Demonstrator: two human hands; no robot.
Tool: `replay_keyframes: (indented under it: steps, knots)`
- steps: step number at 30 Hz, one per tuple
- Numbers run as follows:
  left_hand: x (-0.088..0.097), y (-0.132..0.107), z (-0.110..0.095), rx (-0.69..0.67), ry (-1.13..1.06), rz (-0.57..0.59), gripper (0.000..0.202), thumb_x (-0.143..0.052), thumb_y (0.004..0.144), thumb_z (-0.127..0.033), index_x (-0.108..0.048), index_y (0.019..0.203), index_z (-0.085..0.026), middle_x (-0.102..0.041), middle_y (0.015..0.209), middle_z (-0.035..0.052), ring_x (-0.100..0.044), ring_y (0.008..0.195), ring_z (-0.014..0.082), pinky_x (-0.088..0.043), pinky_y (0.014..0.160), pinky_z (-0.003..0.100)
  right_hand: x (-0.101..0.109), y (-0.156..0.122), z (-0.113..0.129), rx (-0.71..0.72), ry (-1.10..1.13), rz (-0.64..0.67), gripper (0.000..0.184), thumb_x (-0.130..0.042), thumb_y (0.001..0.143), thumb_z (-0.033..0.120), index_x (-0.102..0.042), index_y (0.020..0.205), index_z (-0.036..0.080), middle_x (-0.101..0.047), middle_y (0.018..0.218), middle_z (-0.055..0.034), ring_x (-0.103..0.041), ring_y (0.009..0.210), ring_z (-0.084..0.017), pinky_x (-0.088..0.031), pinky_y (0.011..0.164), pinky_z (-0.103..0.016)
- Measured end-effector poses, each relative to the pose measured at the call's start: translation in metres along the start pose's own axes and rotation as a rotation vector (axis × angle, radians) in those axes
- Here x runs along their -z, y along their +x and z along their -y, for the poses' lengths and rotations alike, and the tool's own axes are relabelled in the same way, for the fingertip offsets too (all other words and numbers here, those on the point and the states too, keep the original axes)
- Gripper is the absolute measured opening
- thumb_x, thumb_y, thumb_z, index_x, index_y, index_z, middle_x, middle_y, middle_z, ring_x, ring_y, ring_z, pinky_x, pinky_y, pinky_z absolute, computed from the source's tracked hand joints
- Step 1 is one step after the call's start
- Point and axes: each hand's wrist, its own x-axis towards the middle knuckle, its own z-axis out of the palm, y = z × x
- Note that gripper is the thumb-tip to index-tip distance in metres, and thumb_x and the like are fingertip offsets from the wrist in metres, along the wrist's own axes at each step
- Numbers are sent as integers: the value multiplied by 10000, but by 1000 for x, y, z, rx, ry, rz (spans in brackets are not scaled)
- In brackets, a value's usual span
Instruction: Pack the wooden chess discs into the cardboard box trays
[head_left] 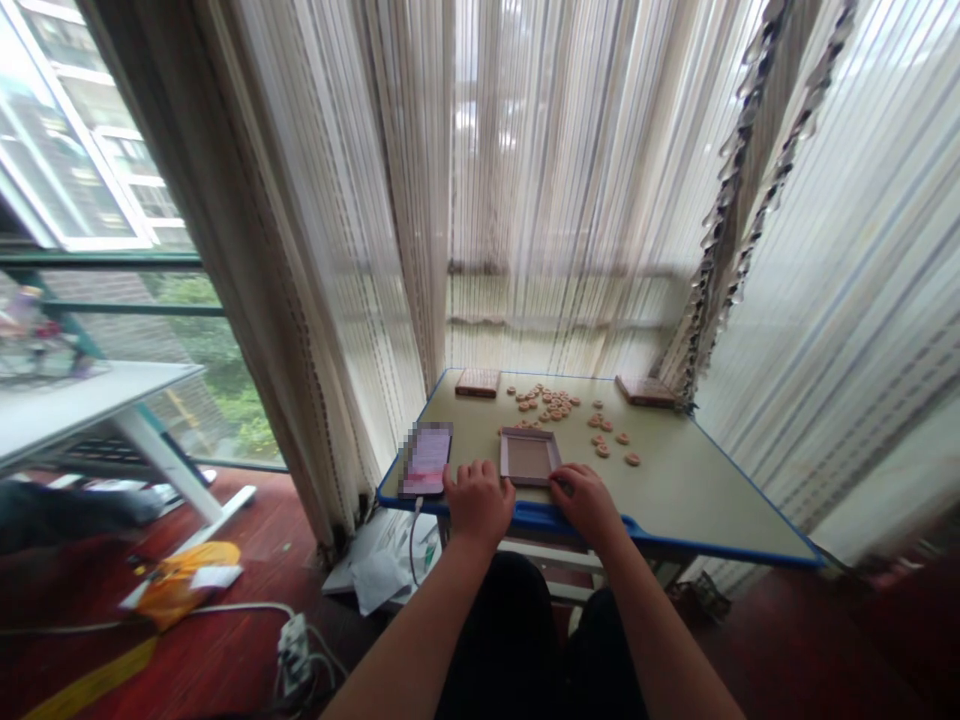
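A shallow square open box [529,457] lies near the front edge of the table, with nothing visible inside it. My left hand [478,503] is beside its front left corner, palm down, fingers apart and the thumb side close to the wall. At the front right corner, my right hand [586,503] has its fingers bent and pinched on the box's edge. Just behind the box, several small round wooden-looking pieces [555,408] lie loose in a cluster. More of these round pieces [602,450] are scattered to the right.
A phone [429,458] with a white cable lies at the table's left front. Flat boxes stand at the back left [478,383] and back right [646,391]. The table [705,490] has a blue rim. Curtains hang behind; a power strip [294,645] lies on the floor.
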Motion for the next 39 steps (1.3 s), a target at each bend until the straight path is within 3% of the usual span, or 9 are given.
replay_keyframes:
  steps: [7, 10, 13, 15, 19, 27, 33, 39]
  knots:
    - [-17, 20, 7, 6, -259, 71, 145, -469, 732, -195, -520, 866, -177, -562, 898, 74, -522, 871, 198, -378, 786, 306, 1, -6, 4, 38, 46, 17, 148, -509, 760, 171, -650, 797, 200, -632, 852, -53, -523, 864, -190, -426, 817, -327]
    - [-26, 29, 11, 104, -362, 96, 168, -456, 765, -247, -507, 906, -173, -564, 913, 71, -537, 839, 178, -394, 753, 286, 3, -9, 5, 63, 87, 41, 142, -513, 758, 176, -644, 804, 205, -629, 885, -51, -528, 878, -185, -428, 830, -324]
    - [-33, 33, 13, 128, -384, 129, 236, -481, 758, -266, -512, 970, -169, -576, 947, 75, -544, 861, 182, -395, 762, 286, 10, -6, 1, 38, 126, 42, 211, -525, 757, 214, -619, 945, 200, -607, 994, -61, -535, 932, -181, -424, 858, -319]
    - [-35, 34, 14, 121, -381, 142, 244, -486, 745, -234, -524, 979, -175, -587, 953, 71, -546, 870, 181, -394, 769, 283, 17, 1, -9, -4, 129, 34, 271, -504, 772, 233, -590, 1025, 191, -588, 1048, -74, -537, 965, -178, -416, 880, -319]
    - [-35, 33, 13, 140, -383, 148, 231, -488, 736, -222, -549, 954, -179, -600, 955, 71, -549, 885, 173, -395, 780, 276, 25, 23, -36, -60, 41, 52, 254, -479, 782, 253, -622, 970, 156, -600, 1046, -104, -533, 1004, -207, -383, 922, -361]
    - [-36, 47, 17, 253, -498, 246, 223, -535, 721, -265, -585, 911, -161, -629, 919, 68, -572, 816, 162, -416, 730, 260, 5, 73, -47, 40, 88, 264, 293, -484, 787, 285, -624, 1016, 167, -580, 1127, -112, -540, 1027, -214, -394, 911, -369]
    - [-44, 87, 21, 161, -425, 83, 185, -510, 731, -199, -620, 872, -155, -619, 918, 74, -567, 801, 158, -424, 766, 273, -3, 98, -62, 115, 83, 186, 289, -488, 785, 288, -607, 1018, 165, -577, 1122, -96, -501, 1068, -208, -373, 936, -359]
    - [-72, 144, 6, 104, -378, 131, 218, -505, 724, -169, -615, 907, -128, -625, 934, 103, -570, 865, 182, -430, 801, 286, 6, 90, -70, -3, -167, 82, 329, -401, 823, 292, -561, 1093, 195, -590, 1064, -82, -495, 1013, -230, -367, 899, -372]
